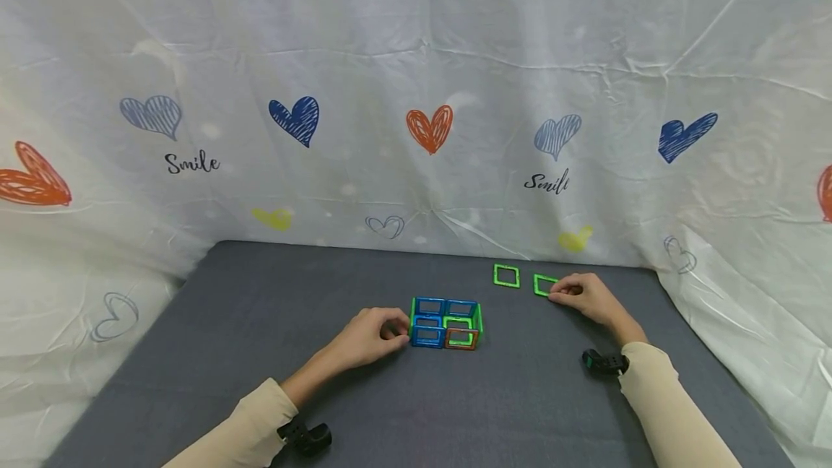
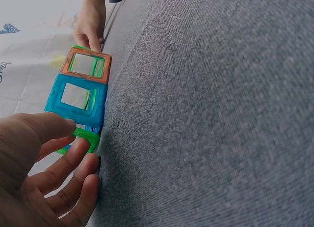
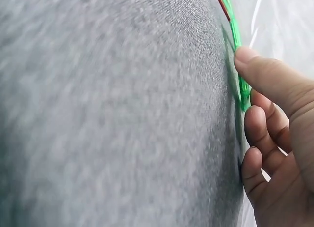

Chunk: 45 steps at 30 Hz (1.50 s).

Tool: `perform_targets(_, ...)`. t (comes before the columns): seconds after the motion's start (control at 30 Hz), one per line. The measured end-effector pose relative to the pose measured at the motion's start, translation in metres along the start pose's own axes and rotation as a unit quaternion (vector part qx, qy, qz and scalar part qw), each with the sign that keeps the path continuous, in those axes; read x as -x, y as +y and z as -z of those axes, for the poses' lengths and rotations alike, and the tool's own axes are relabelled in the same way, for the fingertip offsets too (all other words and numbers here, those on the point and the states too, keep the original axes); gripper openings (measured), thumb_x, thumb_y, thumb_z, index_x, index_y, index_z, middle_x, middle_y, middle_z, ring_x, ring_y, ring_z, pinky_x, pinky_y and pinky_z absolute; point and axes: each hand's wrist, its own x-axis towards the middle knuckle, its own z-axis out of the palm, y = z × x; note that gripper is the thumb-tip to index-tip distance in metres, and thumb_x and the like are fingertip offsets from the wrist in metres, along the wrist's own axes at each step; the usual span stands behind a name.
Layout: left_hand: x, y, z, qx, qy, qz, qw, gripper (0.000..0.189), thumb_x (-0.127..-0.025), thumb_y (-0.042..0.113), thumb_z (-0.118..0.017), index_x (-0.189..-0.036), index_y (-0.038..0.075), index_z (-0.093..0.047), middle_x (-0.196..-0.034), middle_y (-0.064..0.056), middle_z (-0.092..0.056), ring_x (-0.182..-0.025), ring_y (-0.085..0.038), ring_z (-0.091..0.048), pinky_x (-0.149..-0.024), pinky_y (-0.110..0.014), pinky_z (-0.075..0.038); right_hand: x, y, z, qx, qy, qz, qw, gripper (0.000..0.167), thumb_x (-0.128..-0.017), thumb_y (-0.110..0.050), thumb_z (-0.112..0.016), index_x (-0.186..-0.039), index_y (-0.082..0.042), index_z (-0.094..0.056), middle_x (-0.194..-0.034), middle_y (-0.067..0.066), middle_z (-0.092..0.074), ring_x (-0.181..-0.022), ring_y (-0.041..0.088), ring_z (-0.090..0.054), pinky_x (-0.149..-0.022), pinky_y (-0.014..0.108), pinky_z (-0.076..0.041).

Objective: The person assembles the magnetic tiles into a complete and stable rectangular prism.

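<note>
A small box-like build of square magnetic tiles [image 1: 428, 336] stands on the dark grey table, with blue, green and one orange frame in it. My left hand [image 1: 373, 338] is at its left end, thumb and fingers loosely bent and touching the green side tile [image 2: 87, 133]. The orange tile [image 2: 89, 65] is at the end away from that hand. Farther right, my right hand [image 1: 588, 298] pinches the near right corner of a green square tile [image 1: 536, 285] between thumb and fingers. In the right wrist view this tile [image 3: 235, 33] appears edge-on, low over the cloth.
Another green square tile [image 1: 496, 275] lies flat just left of the pinched one, near the back edge. The table [image 1: 292, 280] has a grey cloth top. Behind it hangs a white curtain [image 1: 481, 143] printed with hearts. Both wrists wear black straps.
</note>
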Motion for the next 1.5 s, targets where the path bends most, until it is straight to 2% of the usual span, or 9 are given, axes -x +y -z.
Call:
perform_targets(0.57,0.0,-0.001,0.0,-0.005,0.002,0.0,1.0,0.01,-0.095,0.012,-0.074,-0.104,0.017,-0.072,-0.094,0.009,-0.068,-0.076,-0.004,-0.064,-0.065,-0.028,-0.053,0.021,-0.008,0.007,0.0,-0.006,-0.021,0.9998,0.004,-0.094,-0.013,-0.076,-0.094,-0.009,-0.077,-0.083,-0.001,-0.065,-0.07,0.012,-0.057,-0.063,0.027,-0.047)
perform_targets(0.73,-0.002,-0.001,0.0,-0.01,0.005,-0.001,0.9999,0.009,-0.096,0.013,-0.074,-0.103,0.018,-0.072,-0.093,0.009,-0.067,-0.075,-0.004,-0.063,-0.065,-0.028,-0.053,0.026,-0.015,0.002,-0.009,0.005,0.01,0.9999,0.002,-0.093,-0.01,-0.076,-0.095,-0.01,-0.077,-0.084,-0.001,-0.065,-0.07,0.012,-0.058,-0.062,0.026,-0.048)
perform_targets(1.0,-0.002,-0.001,-0.001,-0.017,0.008,-0.005,0.9998,0.008,-0.096,0.015,-0.074,-0.103,0.018,-0.073,-0.092,0.01,-0.067,-0.075,-0.004,-0.063,-0.066,-0.028,-0.053,0.028,-0.035,-0.008,-0.019,0.021,0.068,0.9973,0.011,-0.09,-0.001,-0.077,-0.096,-0.01,-0.077,-0.085,-0.001,-0.065,-0.072,0.013,-0.059,-0.062,0.025,-0.049)
perform_targets(1.33,-0.004,-0.003,-0.003,-0.018,0.015,-0.008,0.9997,0.006,-0.095,0.017,-0.075,-0.1,0.02,-0.074,-0.092,0.01,-0.068,-0.075,-0.003,-0.063,-0.066,-0.028,-0.053,0.029,-0.085,-0.017,-0.047,0.018,0.105,0.9932,0.013,-0.086,0.01,-0.075,-0.092,-0.001,-0.075,-0.081,0.008,-0.064,-0.069,0.019,-0.058,-0.059,0.027,-0.049)
perform_targets(1.5,-0.004,-0.003,-0.003,-0.014,0.016,-0.01,0.9997,0.005,-0.095,0.017,-0.075,-0.1,0.02,-0.074,-0.093,0.01,-0.069,-0.075,-0.003,-0.064,-0.067,-0.028,-0.053,0.026,-0.083,-0.027,-0.057,0.016,0.115,0.9916,0.013,-0.087,0.008,-0.076,-0.094,-0.003,-0.075,-0.083,0.003,-0.065,-0.07,0.017,-0.058,-0.059,0.027,-0.048)
